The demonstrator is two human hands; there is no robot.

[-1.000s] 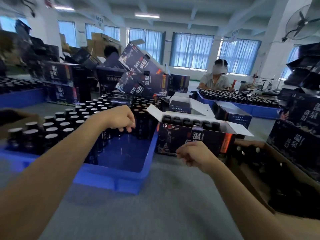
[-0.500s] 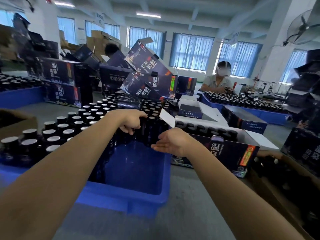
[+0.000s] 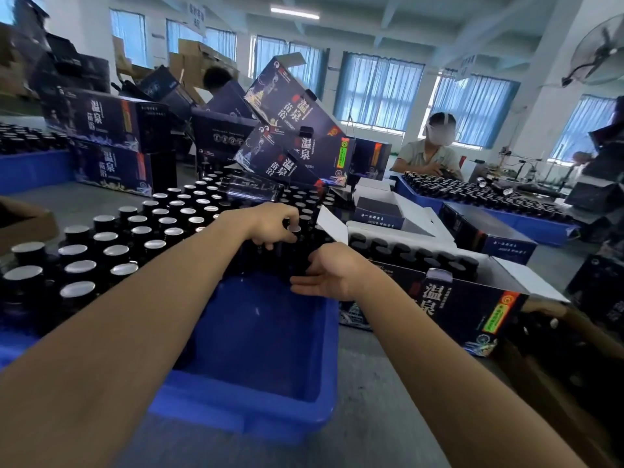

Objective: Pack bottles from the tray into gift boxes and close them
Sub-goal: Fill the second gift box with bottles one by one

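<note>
Left hand reaches over the blue tray, fingers curled round a bottle by its cap. Right hand lies just beside it, fingers straight and holding nothing.

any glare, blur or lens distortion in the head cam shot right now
Head view: the ceiling light glares off the caps of the bottles; the wide lens stretches both forearms near the bottom edge; the left hand and right hand look slightly soft; the windows are bright, not blown out.
</note>
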